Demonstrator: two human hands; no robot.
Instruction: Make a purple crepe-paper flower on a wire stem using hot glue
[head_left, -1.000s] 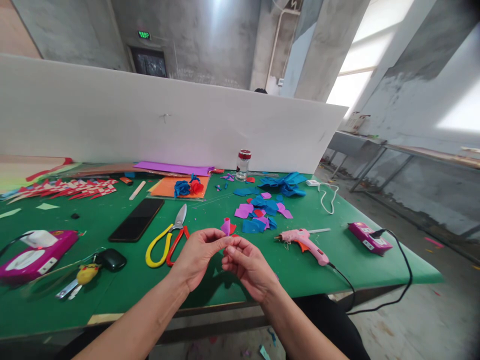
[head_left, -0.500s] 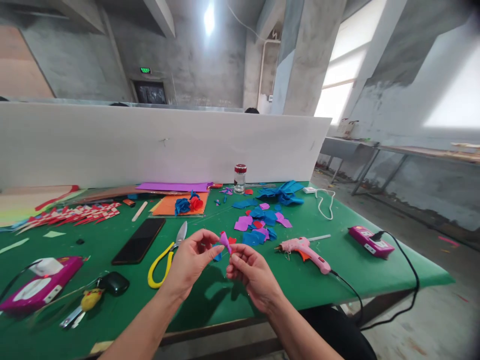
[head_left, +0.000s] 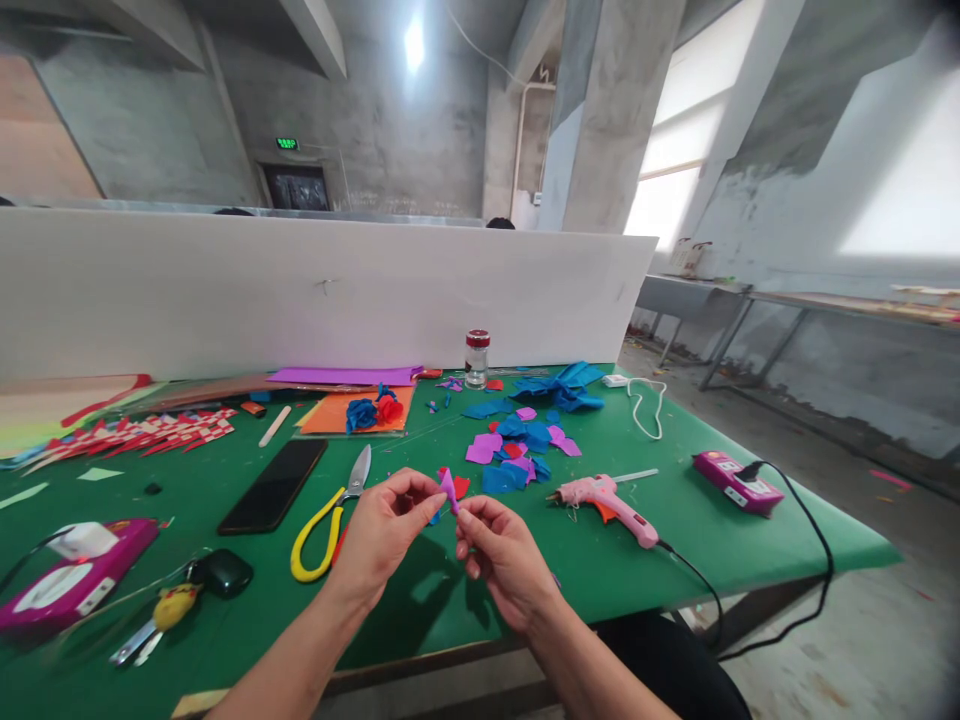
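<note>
Between my hands is a small purple crepe-paper petal, narrow at its lower end, with a bit of red at the upper tip. My left hand pinches it from the left side with thumb and index finger. At its lower end, the thumb and fingertips of my right hand are closed on it. Just behind lie loose blue, purple and red paper pieces. Yellow-handled scissors rest to the left of my left hand. A pink glue gun lies to the right of my right hand.
Further left are a black phone, a keychain and a purple power strip. Blue and red paper flowers sit on orange sheets. A red-lidded jar stands before the white panel. Another power strip lies right.
The purple petal is turned slightly and looks narrower between my fingers. Both hands keep nearly the same place. The whole view has shifted a little.
</note>
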